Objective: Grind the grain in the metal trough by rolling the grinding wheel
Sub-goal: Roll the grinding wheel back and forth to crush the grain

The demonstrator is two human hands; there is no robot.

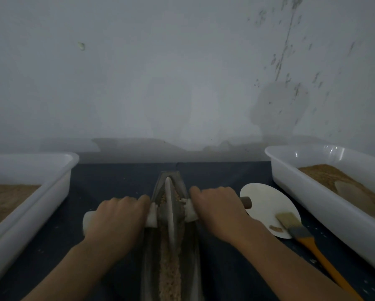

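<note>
I see the grinding wheel [171,210] standing upright in the metal trough [195,253], toward its far end, at the middle of the table [108,181]. My left hand [117,216] and right hand [217,206] each curl around the axle handle [246,202]. Grain [169,268] lies along the trough bottom. A brush [301,231] rests on a round plate [267,200] toward the right edge.

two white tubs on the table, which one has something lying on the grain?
The right-hand tub: a pale flat piece lies on its brown grain. The left-hand tub shows only bare grain in the part in view.
</note>
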